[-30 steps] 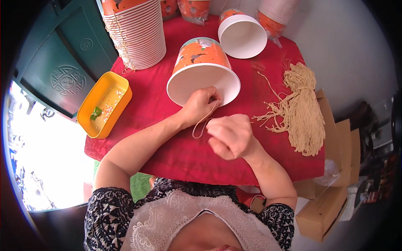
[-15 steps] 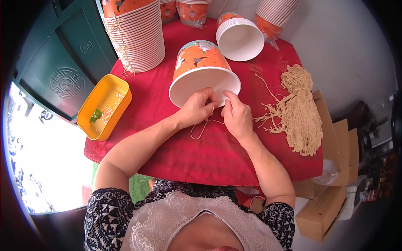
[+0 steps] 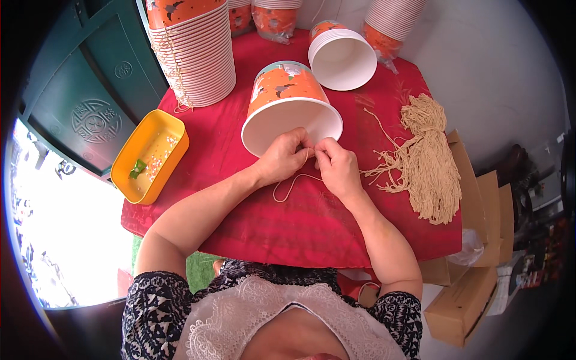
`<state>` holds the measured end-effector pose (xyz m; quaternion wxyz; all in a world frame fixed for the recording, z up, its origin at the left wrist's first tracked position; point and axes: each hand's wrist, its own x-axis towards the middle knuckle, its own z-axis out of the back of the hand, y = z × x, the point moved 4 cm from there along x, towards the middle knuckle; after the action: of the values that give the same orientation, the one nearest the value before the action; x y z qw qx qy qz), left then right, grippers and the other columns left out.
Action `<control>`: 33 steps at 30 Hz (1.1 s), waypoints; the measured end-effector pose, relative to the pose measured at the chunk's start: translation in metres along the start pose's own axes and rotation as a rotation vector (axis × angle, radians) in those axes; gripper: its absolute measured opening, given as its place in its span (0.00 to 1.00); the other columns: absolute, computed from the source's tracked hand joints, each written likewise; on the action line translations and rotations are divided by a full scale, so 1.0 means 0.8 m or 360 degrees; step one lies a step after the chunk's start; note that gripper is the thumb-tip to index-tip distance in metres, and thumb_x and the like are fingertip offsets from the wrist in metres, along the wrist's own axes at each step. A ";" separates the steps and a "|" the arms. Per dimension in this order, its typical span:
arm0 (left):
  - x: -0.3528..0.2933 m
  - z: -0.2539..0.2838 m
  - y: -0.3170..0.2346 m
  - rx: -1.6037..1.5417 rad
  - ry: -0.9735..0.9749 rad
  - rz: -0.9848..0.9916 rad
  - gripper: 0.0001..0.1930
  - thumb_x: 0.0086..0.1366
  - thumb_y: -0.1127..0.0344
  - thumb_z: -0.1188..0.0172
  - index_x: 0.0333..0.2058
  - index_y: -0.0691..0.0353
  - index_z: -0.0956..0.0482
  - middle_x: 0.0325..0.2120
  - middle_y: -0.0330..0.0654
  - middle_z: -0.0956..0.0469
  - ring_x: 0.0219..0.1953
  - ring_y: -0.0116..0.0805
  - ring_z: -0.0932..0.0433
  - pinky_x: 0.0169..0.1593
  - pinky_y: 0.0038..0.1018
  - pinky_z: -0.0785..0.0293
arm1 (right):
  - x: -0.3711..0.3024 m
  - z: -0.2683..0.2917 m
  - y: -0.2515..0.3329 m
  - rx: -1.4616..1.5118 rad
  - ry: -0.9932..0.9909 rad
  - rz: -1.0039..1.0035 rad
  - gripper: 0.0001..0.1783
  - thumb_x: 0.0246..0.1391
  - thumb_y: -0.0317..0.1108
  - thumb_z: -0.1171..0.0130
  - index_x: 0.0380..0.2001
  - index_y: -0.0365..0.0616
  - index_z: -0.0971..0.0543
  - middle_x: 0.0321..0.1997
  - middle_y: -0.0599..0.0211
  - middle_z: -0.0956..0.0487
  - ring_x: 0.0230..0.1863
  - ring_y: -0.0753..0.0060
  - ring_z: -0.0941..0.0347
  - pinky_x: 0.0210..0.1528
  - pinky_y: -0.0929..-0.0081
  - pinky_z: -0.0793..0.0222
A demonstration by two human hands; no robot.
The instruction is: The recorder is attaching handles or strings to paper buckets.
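Hands at work: A person's left hand (image 3: 282, 159) pinches a thin beige cord (image 3: 291, 185) while the right hand (image 3: 341, 171) meets it fingertip to fingertip, its fingers closed on the same cord.
Cord: Held at the fingertips just before the bucket's rim, with a slack loop on the bench (image 3: 252, 231) at 7 o'clock; the fingers hide part of it.
Orange bucket: At 12 o'clock from the hands, a patterned bucket (image 3: 288, 90) lies tilted, white mouth toward the person, the hands covering part of its lower rim.
3 o'clock: A thick bundle of beige strings (image 3: 435, 165), loose ends straggling toward the right hand.
9 o'clock: A yellow tub (image 3: 170, 174) holds a green scrap (image 3: 137, 168) and small pale bits (image 3: 157, 157).
10 o'clock: A tall stack of nested buckets (image 3: 204, 63), strings hanging down its side.
1 o'clock: Nested buckets (image 3: 343, 60) on their side; beyond, a plastic-wrapped stack (image 3: 390, 33).
4 to 5 o'clock: Cardboard boxes (image 3: 462, 306) crowd the bench's edge.
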<state>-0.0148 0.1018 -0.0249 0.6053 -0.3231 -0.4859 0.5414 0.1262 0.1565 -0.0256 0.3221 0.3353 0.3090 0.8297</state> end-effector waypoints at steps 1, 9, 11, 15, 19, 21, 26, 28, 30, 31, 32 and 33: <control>0.000 0.000 0.007 0.0003 -0.0004 0.0001 0.03 0.64 0.75 0.42 0.32 0.66 0.28 0.20 0.40 0.26 0.19 0.24 0.28 0.21 0.24 0.31 | 0.000 -0.001 0.000 0.0002 0.0002 0.0003 0.02 0.57 0.28 0.43 0.33 0.41 0.24 0.23 0.54 0.20 0.26 0.50 0.21 0.28 0.58 0.27; 0.006 0.005 0.001 -0.0445 0.0082 0.0466 0.03 0.64 0.76 0.44 0.31 0.68 0.27 0.22 0.43 0.24 0.18 0.25 0.29 0.18 0.22 0.33 | 0.000 -0.001 -0.001 0.0308 0.0057 -0.0104 0.03 0.53 0.24 0.40 0.28 0.36 0.25 0.23 0.55 0.20 0.24 0.61 0.20 0.26 0.67 0.28; 0.007 0.005 0.001 -0.0507 0.0053 0.0446 0.03 0.64 0.76 0.45 0.31 0.68 0.27 0.21 0.43 0.25 0.18 0.25 0.29 0.17 0.22 0.34 | 0.000 0.000 0.002 0.0271 0.0063 -0.0035 0.03 0.53 0.24 0.40 0.28 0.37 0.25 0.23 0.55 0.20 0.24 0.60 0.21 0.26 0.67 0.29; 0.007 0.006 0.008 -0.0614 0.0032 0.0432 0.03 0.63 0.78 0.45 0.30 0.68 0.28 0.19 0.42 0.27 0.16 0.25 0.30 0.16 0.21 0.36 | 0.000 0.006 0.010 0.0040 0.0070 0.0125 0.03 0.51 0.24 0.39 0.27 0.39 0.24 0.24 0.58 0.21 0.24 0.58 0.22 0.26 0.64 0.30; 0.007 0.003 0.011 -0.0636 0.0035 0.0468 0.03 0.62 0.78 0.44 0.29 0.68 0.28 0.18 0.41 0.27 0.15 0.25 0.31 0.16 0.21 0.36 | 0.000 0.011 0.013 -0.0087 0.0010 0.0297 0.03 0.50 0.25 0.38 0.27 0.41 0.23 0.25 0.59 0.22 0.26 0.56 0.23 0.26 0.63 0.29; 0.006 0.003 0.016 -0.0642 -0.0011 0.0410 0.03 0.61 0.78 0.44 0.29 0.67 0.28 0.18 0.40 0.28 0.16 0.24 0.32 0.16 0.22 0.36 | 0.001 0.011 0.014 -0.0155 -0.0020 0.0391 0.03 0.50 0.26 0.38 0.26 0.42 0.22 0.26 0.61 0.22 0.27 0.57 0.23 0.27 0.63 0.28; 0.006 0.004 0.014 -0.0597 -0.0034 0.0421 0.03 0.60 0.78 0.43 0.29 0.67 0.28 0.18 0.39 0.28 0.16 0.24 0.32 0.18 0.22 0.36 | 0.000 0.013 0.017 -0.0154 -0.0045 0.0397 0.02 0.50 0.27 0.38 0.27 0.42 0.21 0.26 0.61 0.22 0.26 0.56 0.23 0.28 0.63 0.27; 0.006 0.003 0.014 -0.0599 -0.0030 0.0434 0.03 0.60 0.78 0.43 0.29 0.67 0.28 0.19 0.39 0.27 0.17 0.24 0.31 0.19 0.22 0.36 | 0.000 0.013 0.019 -0.0144 -0.0052 0.0371 0.02 0.50 0.26 0.38 0.27 0.42 0.21 0.26 0.61 0.22 0.26 0.56 0.23 0.28 0.63 0.27; 0.007 0.003 0.011 -0.0524 -0.0028 0.0386 0.03 0.58 0.79 0.43 0.29 0.67 0.27 0.21 0.39 0.26 0.21 0.24 0.29 0.22 0.22 0.33 | 0.002 0.019 0.022 -0.0107 -0.0280 0.0361 0.02 0.51 0.26 0.38 0.28 0.40 0.21 0.26 0.59 0.22 0.26 0.55 0.23 0.28 0.61 0.27; 0.007 0.002 0.010 -0.0521 -0.0022 0.0387 0.03 0.58 0.79 0.43 0.29 0.67 0.27 0.21 0.39 0.26 0.21 0.24 0.29 0.22 0.22 0.33 | 0.001 0.020 0.021 -0.0144 -0.0279 0.0362 0.03 0.52 0.26 0.39 0.31 0.39 0.22 0.29 0.56 0.22 0.28 0.53 0.22 0.29 0.61 0.26; 0.007 0.001 0.009 -0.0463 -0.0029 0.0371 0.03 0.57 0.79 0.43 0.29 0.67 0.27 0.22 0.38 0.26 0.22 0.25 0.29 0.25 0.23 0.32 | 0.001 0.020 0.020 -0.0142 -0.0285 0.0357 0.03 0.52 0.26 0.39 0.31 0.39 0.22 0.29 0.56 0.22 0.28 0.53 0.22 0.29 0.61 0.26; 0.007 0.001 0.007 -0.0404 -0.0037 0.0354 0.03 0.56 0.80 0.43 0.30 0.67 0.27 0.22 0.38 0.26 0.24 0.26 0.28 0.27 0.24 0.30 | 0.000 0.016 0.019 -0.0064 -0.0279 0.0345 0.04 0.53 0.25 0.39 0.32 0.39 0.22 0.31 0.55 0.22 0.29 0.52 0.22 0.31 0.61 0.26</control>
<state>-0.0177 0.1081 -0.0285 0.4903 -0.4425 -0.5185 0.5431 0.1309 0.1514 -0.0065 0.2629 0.4314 0.2248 0.8332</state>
